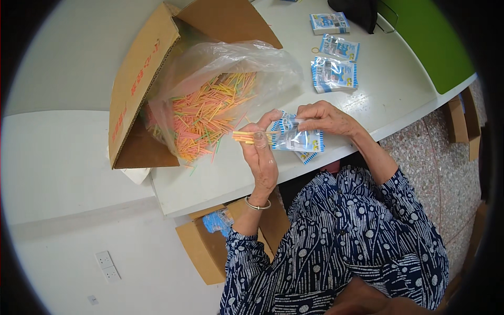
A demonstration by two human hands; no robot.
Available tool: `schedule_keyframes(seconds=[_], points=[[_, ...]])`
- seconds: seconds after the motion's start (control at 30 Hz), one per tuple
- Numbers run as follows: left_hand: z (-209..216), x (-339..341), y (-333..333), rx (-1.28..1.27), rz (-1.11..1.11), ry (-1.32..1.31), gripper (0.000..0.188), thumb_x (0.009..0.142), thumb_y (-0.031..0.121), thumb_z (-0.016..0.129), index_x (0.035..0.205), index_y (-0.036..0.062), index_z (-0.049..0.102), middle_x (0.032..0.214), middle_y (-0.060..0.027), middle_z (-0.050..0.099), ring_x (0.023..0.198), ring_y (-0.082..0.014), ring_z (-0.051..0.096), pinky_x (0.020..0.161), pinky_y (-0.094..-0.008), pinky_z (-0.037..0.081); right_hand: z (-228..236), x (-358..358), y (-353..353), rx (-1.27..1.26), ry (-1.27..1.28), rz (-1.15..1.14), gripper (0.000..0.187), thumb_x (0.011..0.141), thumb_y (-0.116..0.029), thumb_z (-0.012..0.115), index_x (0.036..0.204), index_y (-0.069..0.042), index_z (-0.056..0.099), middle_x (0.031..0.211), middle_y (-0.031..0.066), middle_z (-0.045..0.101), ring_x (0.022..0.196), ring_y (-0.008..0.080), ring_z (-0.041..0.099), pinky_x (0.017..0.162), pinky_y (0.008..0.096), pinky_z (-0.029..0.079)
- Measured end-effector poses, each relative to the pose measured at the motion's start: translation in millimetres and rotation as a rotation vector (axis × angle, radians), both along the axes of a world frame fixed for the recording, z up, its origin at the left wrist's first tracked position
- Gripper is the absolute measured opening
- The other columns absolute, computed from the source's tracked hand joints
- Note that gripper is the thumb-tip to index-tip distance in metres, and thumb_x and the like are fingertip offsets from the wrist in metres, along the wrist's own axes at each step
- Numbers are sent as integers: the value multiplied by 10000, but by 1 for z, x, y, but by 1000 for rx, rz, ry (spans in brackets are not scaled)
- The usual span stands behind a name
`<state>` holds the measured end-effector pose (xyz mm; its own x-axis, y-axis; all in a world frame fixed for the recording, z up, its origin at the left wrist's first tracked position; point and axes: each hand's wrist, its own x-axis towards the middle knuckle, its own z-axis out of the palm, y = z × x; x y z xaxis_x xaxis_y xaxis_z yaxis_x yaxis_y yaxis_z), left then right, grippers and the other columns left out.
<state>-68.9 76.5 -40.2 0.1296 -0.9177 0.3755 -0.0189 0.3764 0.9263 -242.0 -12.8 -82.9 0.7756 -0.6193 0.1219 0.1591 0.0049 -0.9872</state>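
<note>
Near the table's front edge, my left hand is closed around a small bundle of thin yellow-orange sticks. The bundle's right end points at the mouth of a small clear-and-blue plastic packet; whether it is inside I cannot tell. My right hand pinches that packet by its upper edge. Under it, another packet partly shows. Left of my hands, a heap of loose pink, orange, yellow and green sticks lies in a clear plastic bag that spills from a tipped cardboard box.
Toward the back of the white table lie several blue-and-white packets and a yellow rubber band. A black object stands behind them. Below the table, an open carton holds blue packaging. More cartons stand at right.
</note>
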Motion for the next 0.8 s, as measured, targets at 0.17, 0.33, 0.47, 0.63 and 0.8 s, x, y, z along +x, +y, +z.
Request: schedule_keyframes(seconds=[0.17,0.33,0.47,0.63,0.8], points=[[2,-2,-3,79,-16,150,202,1010,231,305,959,44,359,1164,-220,545,1084,-244,511,1000,-390,358,4,4,8,183,21,-104,183,843,-140,637,890,36,648,741,6,577,701,58,501,642,229,398],[7,-2,-9,196,14,165,224,1009,248,319,955,34,362,1163,-207,543,1091,-262,526,984,-406,397,-2,2,5,133,46,-59,177,840,-130,636,895,36,666,730,13,577,688,64,498,636,228,399],[4,2,-11,191,-24,189,215,1000,263,354,986,51,394,1128,-221,572,1099,-292,546,993,-427,403,-14,1,3,42,37,-44,226,851,-193,641,947,6,690,800,45,644,713,76,552,649,232,436],[8,4,-10,204,-57,180,218,1004,252,348,962,40,375,1126,-210,569,1058,-249,552,960,-382,417,-13,1,3,33,24,-10,261,853,-220,644,981,5,683,887,78,635,799,110,561,706,244,434],[7,1,-11,296,-147,89,199,1003,241,355,983,45,379,1127,-200,578,1042,-215,550,916,-341,427,-12,2,3,-46,39,3,260,853,-215,646,990,2,683,895,79,633,804,121,562,706,254,435]])
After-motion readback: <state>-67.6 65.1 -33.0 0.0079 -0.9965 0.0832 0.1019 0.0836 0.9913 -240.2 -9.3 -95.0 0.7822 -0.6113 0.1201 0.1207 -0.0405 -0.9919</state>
